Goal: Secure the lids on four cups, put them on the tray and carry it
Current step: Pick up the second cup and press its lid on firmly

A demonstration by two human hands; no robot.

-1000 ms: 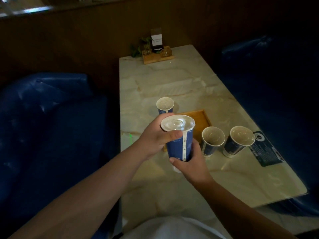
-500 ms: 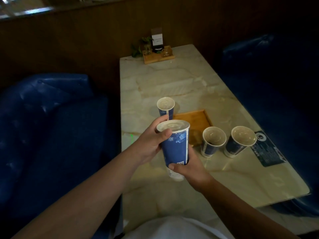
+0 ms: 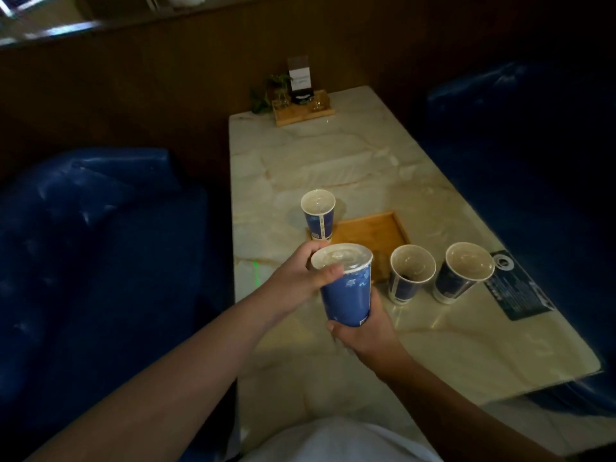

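Right hand (image 3: 363,331) grips the blue cup (image 3: 346,295) at its base, left hand (image 3: 300,278) clasps its lid (image 3: 341,258)

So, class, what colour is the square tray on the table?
Orange-brown wood, the square wooden tray; head view, the only one.

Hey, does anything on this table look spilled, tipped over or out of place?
Nothing stands out. No spill shows on the table, and the three standing cups are upright. Both hands hold the lidded cup above the tray.
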